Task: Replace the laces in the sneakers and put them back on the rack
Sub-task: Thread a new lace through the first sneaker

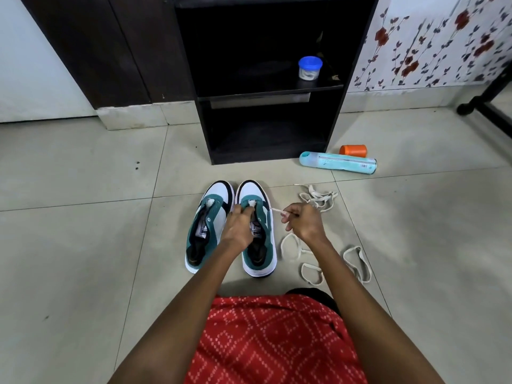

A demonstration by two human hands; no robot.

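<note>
Red cloth with a white diamond pattern fills the bottom of the view, on the lap of the person. Both bare forearms reach forward from there over the grey floor tiles.

Two sneakers stand side by side on the tiles, toes pointing away from the person, and they almost touch each other. The left sneaker is green, white and black, and no lace shows in its eyelets. The left hand lies over the right sneaker; its fingers are bent down and grip the upper at the front end of the lacing area. The right hand is just beside this shoe, on its right. Thumb and fingers are closed in a pinch on a thin white lace, which runs tight from the hand to the front eyelets of the right sneaker.

Under and beside the right forearm, flat white lace loops lie on the tiles; I cannot tell if they belong to the pinched lace. A bit farther, a second white lace bundle lies in a loose heap.

Behind it, a light blue spray bottle lies on its side, with an orange cap just behind. The dark rack stands against the wall, well apart from the sneakers. On its upper shelf stands a small jar with a blue lid.
</note>
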